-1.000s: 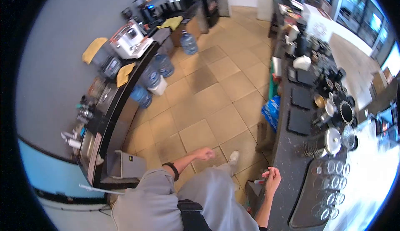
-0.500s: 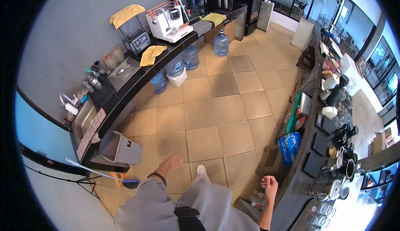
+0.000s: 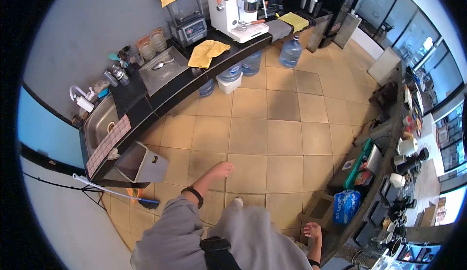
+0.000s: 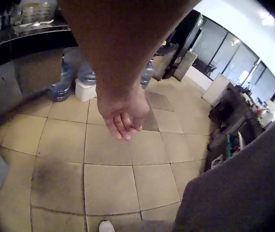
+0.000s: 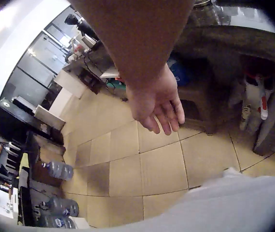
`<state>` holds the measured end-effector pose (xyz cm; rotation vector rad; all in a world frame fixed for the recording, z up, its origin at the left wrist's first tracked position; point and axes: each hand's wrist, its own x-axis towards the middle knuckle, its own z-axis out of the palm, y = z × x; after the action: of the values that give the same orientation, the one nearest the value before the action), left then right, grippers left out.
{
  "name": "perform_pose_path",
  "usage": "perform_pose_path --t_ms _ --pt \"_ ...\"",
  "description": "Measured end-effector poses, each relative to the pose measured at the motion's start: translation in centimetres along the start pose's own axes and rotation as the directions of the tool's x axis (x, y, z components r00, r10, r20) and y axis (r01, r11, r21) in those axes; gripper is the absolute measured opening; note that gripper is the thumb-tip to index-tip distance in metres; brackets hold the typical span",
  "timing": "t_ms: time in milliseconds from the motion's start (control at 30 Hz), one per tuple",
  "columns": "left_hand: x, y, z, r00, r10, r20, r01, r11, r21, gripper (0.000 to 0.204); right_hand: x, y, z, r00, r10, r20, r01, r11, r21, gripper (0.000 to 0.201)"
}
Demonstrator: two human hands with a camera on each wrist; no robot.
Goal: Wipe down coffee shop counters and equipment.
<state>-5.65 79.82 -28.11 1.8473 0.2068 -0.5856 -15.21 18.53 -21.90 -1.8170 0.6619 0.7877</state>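
My left hand hangs over the tiled floor with its fingers loosely curled, holding nothing. In the left wrist view the same hand shows bare floor behind its fingertips. My right hand hangs low beside the right-hand counter, near a blue plastic pack. The right wrist view shows this hand with relaxed, slightly bent fingers and nothing in them. Left of me are the steel sink with a checked cloth over its edge and a grey bin below.
A broom leans at the left. The left counter bears a steel drainboard, a yellow cloth, a blender and a white espresso machine. Large water bottles stand on the floor. A green tray sits at the right.
The view has swung left, bringing the sink and left counter closer and moving the right counter toward the edge. Both arms swing as the person steps; neither hand has taken anything.
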Motion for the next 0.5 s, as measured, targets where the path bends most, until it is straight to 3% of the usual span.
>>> perform_pose_path --t_ms 67,133,200,233,300,333,367,400,433,500 --pt "1.7 0.9 -1.0 1.0 0.015 0.018 -0.014 1.0 -0.015 0.019 2.7 1.3 -0.6 0.985 0.16 0.058 -0.164 0.984 0.07 0.022" --pt "2.7 2.3 -1.7 1.0 0.006 -0.02 -0.004 0.996 0.092 0.02 5.1 2.3 -0.9 0.97 0.199 0.141 -0.217 0.968 0.127 0.023" --pt "3.2 3.0 -3.1 1.0 -0.026 -0.003 0.026 0.997 0.076 0.02 5.9 0.9 0.1 0.993 0.104 0.055 -0.098 0.99 -0.099 0.033" --pt "3.5 3.4 -4.1 0.999 -0.037 0.017 0.036 0.997 0.065 0.021 7.5 -0.2 0.1 0.992 0.102 0.077 -0.093 0.989 -0.114 0.033" --pt "3.1 4.1 -5.9 0.994 -0.109 -0.031 0.111 0.991 0.069 0.019 11.0 -1.8 0.1 0.955 0.245 0.168 -0.213 0.958 -0.191 0.037" --pt "3.0 5.0 -6.6 0.985 -0.161 -0.057 0.165 0.983 0.075 0.02 12.9 -2.5 -0.1 0.953 0.243 0.184 -0.205 0.958 -0.202 0.037" --pt "2.9 5.5 -7.4 0.983 -0.166 -0.074 0.171 0.983 0.073 0.02 15.0 -3.2 -0.3 0.968 0.13 0.214 -0.094 0.981 -0.172 0.038" --pt "2.7 4.9 -8.3 0.979 -0.174 -0.107 0.18 0.982 0.05 0.019 17.0 -4.5 -0.7 0.971 0.017 0.24 0.018 0.99 -0.141 0.038" --pt "2.4 4.1 -9.2 0.973 -0.183 -0.14 0.188 0.982 0.023 0.02 21.6 -4.9 -1.6 0.944 0.065 0.325 -0.06 0.998 -0.023 0.035" --pt "2.1 -1.6 -10.4 0.909 -0.334 -0.248 0.243 0.91 -0.336 0.02 29.5 -8.2 -2.0 0.965 0.106 0.238 -0.067 0.984 -0.168 0.026"
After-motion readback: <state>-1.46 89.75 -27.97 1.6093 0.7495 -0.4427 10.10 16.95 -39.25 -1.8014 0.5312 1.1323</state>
